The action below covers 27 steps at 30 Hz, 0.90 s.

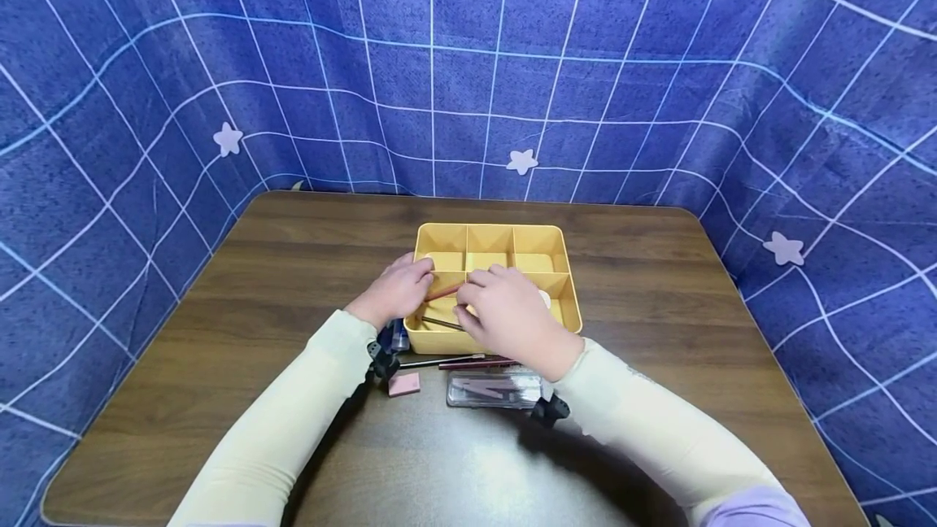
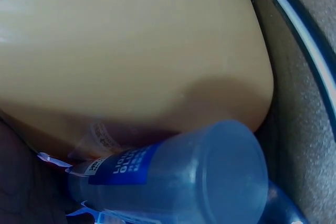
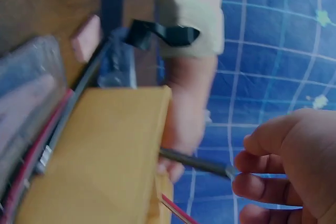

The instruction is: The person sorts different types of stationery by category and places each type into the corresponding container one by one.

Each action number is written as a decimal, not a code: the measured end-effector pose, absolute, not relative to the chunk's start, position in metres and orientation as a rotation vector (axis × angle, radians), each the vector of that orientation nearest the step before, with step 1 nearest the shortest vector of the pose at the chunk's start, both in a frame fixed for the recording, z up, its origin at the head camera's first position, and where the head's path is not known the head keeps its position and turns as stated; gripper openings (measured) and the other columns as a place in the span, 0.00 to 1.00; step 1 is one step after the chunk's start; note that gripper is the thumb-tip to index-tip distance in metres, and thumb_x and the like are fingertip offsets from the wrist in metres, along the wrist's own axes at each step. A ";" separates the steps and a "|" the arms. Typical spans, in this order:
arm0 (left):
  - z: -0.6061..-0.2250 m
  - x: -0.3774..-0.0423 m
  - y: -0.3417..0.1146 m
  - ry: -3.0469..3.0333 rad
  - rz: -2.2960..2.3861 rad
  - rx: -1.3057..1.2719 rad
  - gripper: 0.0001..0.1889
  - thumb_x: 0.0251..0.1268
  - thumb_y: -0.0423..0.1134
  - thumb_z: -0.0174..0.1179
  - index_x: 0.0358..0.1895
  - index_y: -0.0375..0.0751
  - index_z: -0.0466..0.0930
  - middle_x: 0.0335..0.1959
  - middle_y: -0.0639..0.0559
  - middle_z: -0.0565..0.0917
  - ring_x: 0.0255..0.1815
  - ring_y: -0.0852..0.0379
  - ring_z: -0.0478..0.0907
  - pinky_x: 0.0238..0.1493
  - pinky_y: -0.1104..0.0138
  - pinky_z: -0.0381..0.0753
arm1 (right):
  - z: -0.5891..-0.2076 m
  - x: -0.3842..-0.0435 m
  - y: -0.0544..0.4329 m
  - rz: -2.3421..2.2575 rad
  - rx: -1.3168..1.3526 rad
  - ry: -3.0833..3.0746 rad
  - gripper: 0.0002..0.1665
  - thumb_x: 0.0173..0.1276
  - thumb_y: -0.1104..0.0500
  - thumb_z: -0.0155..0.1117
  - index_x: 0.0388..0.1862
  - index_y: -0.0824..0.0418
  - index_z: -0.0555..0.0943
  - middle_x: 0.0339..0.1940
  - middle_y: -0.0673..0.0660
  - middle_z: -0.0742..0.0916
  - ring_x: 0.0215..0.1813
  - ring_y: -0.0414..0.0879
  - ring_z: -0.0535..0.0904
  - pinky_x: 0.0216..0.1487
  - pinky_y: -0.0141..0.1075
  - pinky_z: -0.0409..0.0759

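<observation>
- While the right hand [image 1: 512, 311] is hanging over the front part of the yellow plastic six-compartment box [image 1: 439, 341], its fingers are curling next to the end of a thin dark pen-like stick [image 3: 197, 162]; can't tell if they're actually clamping it or just touching.
- That dark stick is lying in the front left part of the box, poking toward those fingertips.
- The left hand [image 1: 395, 289] is resting over the box's left wall; most of its fingers are hiding, so can't tell how tight the grip is.
- A slim reddish pencil-like stick [image 1: 442, 292] is slanting between the two hands, inside the box.
- Something white and roundish [image 1: 545, 298] is peeking out just right of the right hand.
- A clear cylindrical container with a blue label [image 2: 226, 177] is lying beside the box's left wall.
- In front, a thin black stick [image 1: 428, 363] and a dark red one [image 1: 498, 363] are lying near a pink block [image 1: 404, 384] and a clear plastic case [image 1: 486, 390].
- Everything's sitting on a brown wood-grain table [image 1: 293, 267].
</observation>
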<state>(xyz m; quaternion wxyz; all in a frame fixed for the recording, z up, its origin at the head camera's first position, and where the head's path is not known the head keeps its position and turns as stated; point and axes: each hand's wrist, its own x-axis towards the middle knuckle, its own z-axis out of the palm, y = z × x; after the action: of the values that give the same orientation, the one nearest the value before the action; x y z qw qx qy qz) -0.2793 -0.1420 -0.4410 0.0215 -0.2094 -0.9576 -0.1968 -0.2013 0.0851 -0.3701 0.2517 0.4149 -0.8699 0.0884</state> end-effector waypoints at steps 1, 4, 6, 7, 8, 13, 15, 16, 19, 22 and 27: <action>-0.441 -0.279 -0.142 -2.973 -0.609 -0.646 0.09 0.78 0.38 0.46 0.34 0.44 0.70 0.38 0.42 0.75 0.54 0.41 0.73 0.55 0.48 0.71 | -0.367 -0.202 0.089 0.264 1.122 -2.367 0.05 0.66 0.54 0.67 0.32 0.53 0.86 0.30 0.48 0.84 0.30 0.48 0.78 0.34 0.41 0.77; -0.441 -0.279 -0.141 -2.991 -0.613 -0.633 0.10 0.78 0.38 0.46 0.34 0.45 0.70 0.37 0.43 0.74 0.54 0.42 0.72 0.55 0.49 0.71 | -0.358 -0.208 0.103 0.327 1.084 -2.381 0.06 0.68 0.54 0.67 0.34 0.55 0.86 0.29 0.48 0.84 0.31 0.46 0.78 0.35 0.40 0.78; -0.442 -0.280 -0.141 -2.996 -0.615 -0.633 0.10 0.78 0.38 0.46 0.34 0.45 0.70 0.37 0.43 0.74 0.54 0.42 0.72 0.55 0.49 0.71 | -0.353 -0.213 0.115 0.374 1.039 -2.407 0.06 0.69 0.55 0.66 0.35 0.56 0.85 0.29 0.48 0.84 0.32 0.45 0.79 0.35 0.41 0.78; -0.442 -0.280 -0.141 -2.995 -0.615 -0.635 0.10 0.78 0.38 0.46 0.34 0.45 0.70 0.37 0.43 0.74 0.54 0.42 0.72 0.55 0.49 0.71 | -0.350 -0.216 0.121 0.402 1.012 -2.423 0.06 0.69 0.55 0.66 0.35 0.55 0.85 0.30 0.48 0.85 0.33 0.45 0.79 0.35 0.41 0.79; -0.443 -0.280 -0.141 -2.996 -0.614 -0.638 0.10 0.78 0.38 0.46 0.34 0.45 0.70 0.37 0.43 0.74 0.54 0.42 0.72 0.55 0.49 0.70 | -0.347 -0.219 0.127 0.430 0.980 -2.442 0.06 0.69 0.55 0.65 0.35 0.55 0.85 0.30 0.48 0.85 0.34 0.45 0.80 0.35 0.41 0.79; -0.441 -0.278 -0.141 -2.979 -0.620 -0.643 0.10 0.78 0.38 0.46 0.33 0.43 0.69 0.36 0.42 0.73 0.49 0.41 0.73 0.52 0.50 0.71 | -0.331 -0.231 0.158 0.532 0.786 -2.546 0.07 0.71 0.54 0.63 0.37 0.55 0.84 0.32 0.49 0.85 0.34 0.46 0.80 0.36 0.44 0.79; -0.440 -0.277 -0.141 -2.974 -0.620 -0.644 0.11 0.77 0.38 0.46 0.32 0.43 0.69 0.35 0.42 0.72 0.47 0.41 0.73 0.51 0.50 0.71 | -0.328 -0.236 0.171 0.543 0.702 -2.585 0.08 0.72 0.53 0.62 0.37 0.55 0.84 0.32 0.50 0.85 0.33 0.46 0.80 0.34 0.44 0.78; -0.440 -0.277 -0.141 -2.974 -0.622 -0.643 0.11 0.77 0.38 0.46 0.32 0.43 0.69 0.34 0.42 0.72 0.47 0.41 0.72 0.50 0.50 0.71 | -0.328 -0.238 0.177 0.547 0.662 -2.604 0.08 0.72 0.53 0.62 0.38 0.55 0.84 0.31 0.50 0.85 0.32 0.47 0.80 0.33 0.45 0.77; -0.439 -0.276 -0.140 -2.979 -0.626 -0.635 0.11 0.78 0.38 0.46 0.32 0.44 0.68 0.34 0.43 0.72 0.46 0.42 0.72 0.50 0.50 0.71 | -0.336 -0.247 0.195 0.545 0.557 -2.677 0.09 0.72 0.53 0.61 0.39 0.55 0.83 0.30 0.51 0.85 0.30 0.48 0.80 0.32 0.46 0.76; -0.439 -0.276 -0.140 -2.984 -0.633 -0.629 0.10 0.78 0.38 0.46 0.32 0.44 0.69 0.35 0.43 0.71 0.46 0.42 0.72 0.50 0.50 0.71 | -0.353 -0.251 0.213 0.534 0.478 -2.799 0.09 0.70 0.53 0.61 0.39 0.57 0.83 0.29 0.52 0.85 0.30 0.49 0.80 0.32 0.47 0.76; -0.439 -0.278 -0.141 -2.976 -0.635 -0.629 0.10 0.78 0.38 0.47 0.33 0.43 0.70 0.35 0.43 0.72 0.46 0.42 0.72 0.50 0.50 0.71 | -0.387 -0.249 0.235 0.512 0.426 -2.999 0.09 0.65 0.54 0.63 0.37 0.58 0.82 0.28 0.52 0.86 0.31 0.51 0.81 0.33 0.49 0.77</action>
<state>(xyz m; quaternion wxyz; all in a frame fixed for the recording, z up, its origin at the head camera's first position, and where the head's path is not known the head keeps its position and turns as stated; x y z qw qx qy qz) -0.2777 -0.1408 -0.4392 0.0171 -0.2025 -0.9576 -0.2042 -0.2493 0.2353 -0.3866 0.0346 0.1385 -0.9756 0.1666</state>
